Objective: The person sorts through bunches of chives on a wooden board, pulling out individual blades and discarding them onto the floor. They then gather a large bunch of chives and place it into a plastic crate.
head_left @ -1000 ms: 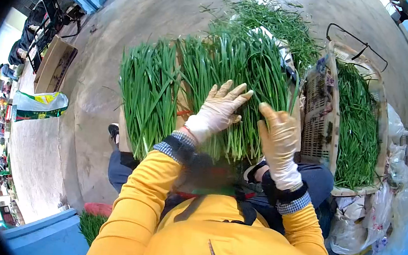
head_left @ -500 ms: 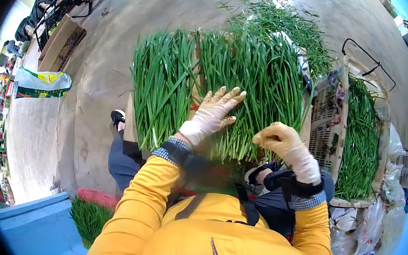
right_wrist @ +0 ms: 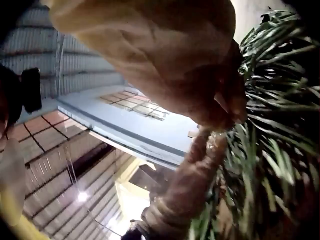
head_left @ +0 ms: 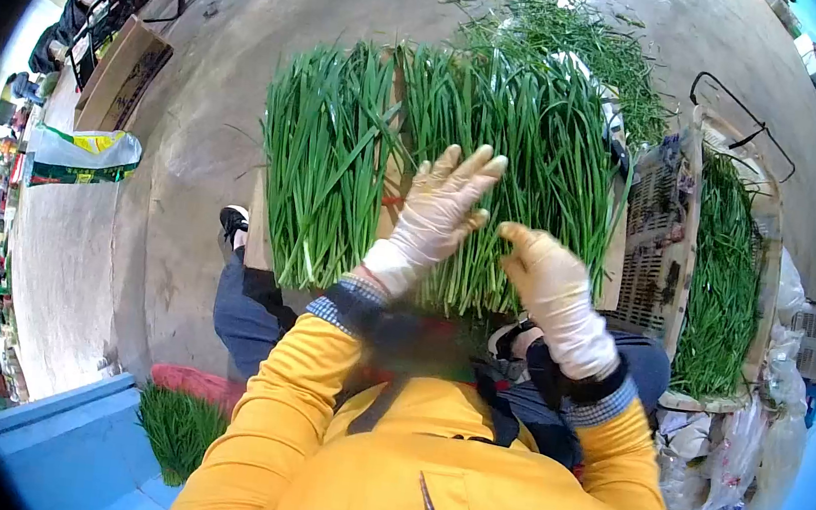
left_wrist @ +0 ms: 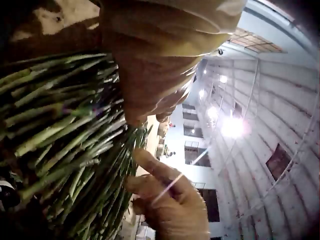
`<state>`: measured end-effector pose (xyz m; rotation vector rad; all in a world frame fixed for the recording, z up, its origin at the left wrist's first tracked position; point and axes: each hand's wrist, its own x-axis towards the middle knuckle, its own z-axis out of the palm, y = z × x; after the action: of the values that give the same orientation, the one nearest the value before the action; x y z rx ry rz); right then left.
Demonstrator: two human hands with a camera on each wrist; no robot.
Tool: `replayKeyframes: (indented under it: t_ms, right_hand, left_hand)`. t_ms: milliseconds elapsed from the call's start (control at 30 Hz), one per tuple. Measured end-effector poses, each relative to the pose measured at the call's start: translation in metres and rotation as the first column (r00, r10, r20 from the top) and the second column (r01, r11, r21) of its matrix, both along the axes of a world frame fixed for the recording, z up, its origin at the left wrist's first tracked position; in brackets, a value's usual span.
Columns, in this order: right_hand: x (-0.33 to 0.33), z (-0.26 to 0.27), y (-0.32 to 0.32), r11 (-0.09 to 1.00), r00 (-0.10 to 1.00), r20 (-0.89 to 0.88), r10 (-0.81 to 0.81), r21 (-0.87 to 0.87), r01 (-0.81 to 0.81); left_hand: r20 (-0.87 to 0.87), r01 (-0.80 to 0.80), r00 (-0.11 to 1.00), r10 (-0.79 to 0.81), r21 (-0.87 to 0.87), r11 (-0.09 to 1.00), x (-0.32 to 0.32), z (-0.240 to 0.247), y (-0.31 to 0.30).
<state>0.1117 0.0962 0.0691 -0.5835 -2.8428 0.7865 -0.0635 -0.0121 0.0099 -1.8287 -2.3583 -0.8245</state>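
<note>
Head view: a plastic crate (head_left: 647,244) stands at the right with its mesh wall beside the work. Just past it, a long tray (head_left: 704,395) is filled with loose green chives (head_left: 721,261). Far left sits a cardboard box (head_left: 123,73); what is in it cannot be made out. Near it lies a white and green sack (head_left: 77,157).

In the middle, two bunches rest side by side on a brown board (head_left: 392,185). The chive bunch (head_left: 541,149) is on the right and a second bunch (head_left: 323,165) on the left. The gloved left hand (head_left: 438,210) lies flat on the chive bunch, fingers (head_left: 478,167) spread and straight, holding nothing. The gloved right hand (head_left: 551,276) meets the near end of the same bunch just to the right.

Left wrist view: the left hand (left_wrist: 150,55) presses down on the chive bunch (left_wrist: 65,145), with stalks running under the palm. The right hand (left_wrist: 170,205) has one finger stretched against the stalks.

Right wrist view: the right hand (right_wrist: 165,55) has bent fingertips at the leaves (right_wrist: 272,135), touching the left hand (right_wrist: 192,185). Whether it grips any stalk cannot be told.
</note>
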Motion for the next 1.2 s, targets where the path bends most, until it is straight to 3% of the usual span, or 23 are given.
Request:
replayKeyframes:
  t_ms: [33,100,233,300,333,400,433,467,500,533,633,667,700,733,767,833,867,900,967,1000,1100,1167,1200]
  right_hand:
    - [0.002,-0.012,-0.009,0.998,0.998,0.020,-0.055,0.000,0.055]
    - [0.003,-0.026,-0.014,0.995,0.998,0.020,-0.061,0.076,0.059]
    - [0.000,-0.055,-0.024,0.850,0.983,0.148,0.106,0.499,-0.167]
    - [-0.001,-0.057,-0.019,0.819,0.953,0.042,0.301,0.501,-0.280]
    - [0.000,-0.058,-0.021,0.820,0.954,0.041,0.296,0.501,-0.276]
    - [-0.005,-0.049,-0.024,0.785,0.907,0.215,0.361,0.456,-0.421]
    - [0.000,-0.043,-0.028,0.824,0.880,0.261,0.396,0.321,-0.466]
    - [0.013,-0.045,-0.033,0.816,0.812,0.162,0.561,0.054,-0.575]
    - [0.020,-0.036,-0.037,0.719,0.732,0.018,0.682,-0.206,-0.664]
    - [0.025,-0.026,-0.031,0.722,0.735,0.019,0.677,-0.208,-0.660]
    - [0.009,0.089,0.008,0.334,0.510,-0.115,0.852,-0.632,-0.700]
    - [0.007,0.084,0.032,0.335,0.511,-0.113,0.852,-0.632,-0.698]
    - [0.013,0.070,0.068,0.811,0.854,0.041,0.519,-0.340,-0.476]
    - [0.021,0.053,0.102,0.999,0.999,0.006,0.039,0.028,-0.039]
    - [0.027,0.035,0.121,0.829,0.890,-0.199,-0.409,0.327,0.454]
    - [0.042,0.002,0.120,0.936,0.904,0.244,-0.352,0.069,0.346]
    - [0.049,-0.011,0.104,0.945,0.920,0.218,-0.325,0.043,0.323]
    - [0.060,-0.042,0.093,0.944,0.968,-0.061,-0.243,0.216,0.251]
    - [0.057,-0.038,0.068,0.927,0.938,0.019,-0.347,0.158,0.340]
    - [0.060,-0.048,0.061,0.905,0.920,-0.124,-0.372,0.169,0.389]
    - [0.061,-0.038,0.048,0.879,0.894,-0.198,-0.402,0.189,0.437]
    - [0.065,-0.038,0.034,0.867,0.865,-0.266,-0.426,0.153,0.474]
    - [0.069,-0.049,0.028,0.899,0.822,-0.377,-0.426,-0.079,0.430]
  left_hand:
    - [0.009,0.017,1.000,-0.017,0.026,1.000,0.008,-0.002,0.005]
    - [-0.004,0.035,0.999,-0.035,-0.129,0.991,0.017,0.003,0.005]
    - [0.045,0.070,0.997,-0.059,-0.306,0.950,0.003,-0.019,0.003]
    - [-0.004,0.075,0.997,-0.078,-0.251,0.965,0.002,-0.022,0.002]
    - [0.011,0.075,0.997,-0.075,-0.295,0.952,0.002,-0.024,0.002]
    - [-0.008,0.080,0.996,-0.086,-0.295,0.952,-0.001,-0.027,0.004]
    - [-0.013,0.086,0.995,-0.094,-0.292,0.953,-0.002,-0.029,0.004]
    - [-0.033,0.077,0.995,-0.089,-0.273,0.959,-0.001,-0.032,0.004]
    - [-0.048,0.069,0.995,-0.084,-0.257,0.964,0.000,-0.031,0.003]
    - [-0.035,0.073,0.996,-0.086,-0.276,0.958,0.000,-0.031,0.003]
    - [-0.004,0.076,0.997,-0.081,-0.299,0.951,0.000,-0.029,0.004]
    - [0.018,0.058,0.998,-0.056,-0.272,0.960,0.008,-0.013,0.004]
    - [0.016,0.058,0.998,-0.056,-0.268,0.962,0.014,-0.013,0.009]
    - [-0.017,0.112,0.993,-0.114,-0.078,0.991,0.021,-0.012,0.016]
    - [-0.058,0.171,0.984,-0.166,0.111,0.979,0.030,-0.013,0.022]
    - [-0.075,0.334,0.940,-0.332,0.026,0.942,0.056,0.008,0.029]
    - [-0.085,0.356,0.930,-0.358,-0.037,0.934,0.058,0.004,0.030]
    - [-0.102,0.380,0.916,-0.389,-0.097,0.920,0.057,0.002,0.033]
    - [-0.116,0.315,0.932,-0.344,-0.214,0.925,0.051,-0.005,0.032]
    - [-0.114,0.309,0.936,-0.333,-0.189,0.932,0.047,-0.008,0.028]
    - [-0.103,0.287,0.943,-0.317,-0.233,0.929,0.040,-0.006,0.015]
    - [-0.083,0.291,0.946,-0.313,-0.213,0.933,0.037,-0.006,0.009]
    - [-0.072,0.287,0.949,-0.307,-0.210,0.935,0.036,-0.004,0.006]
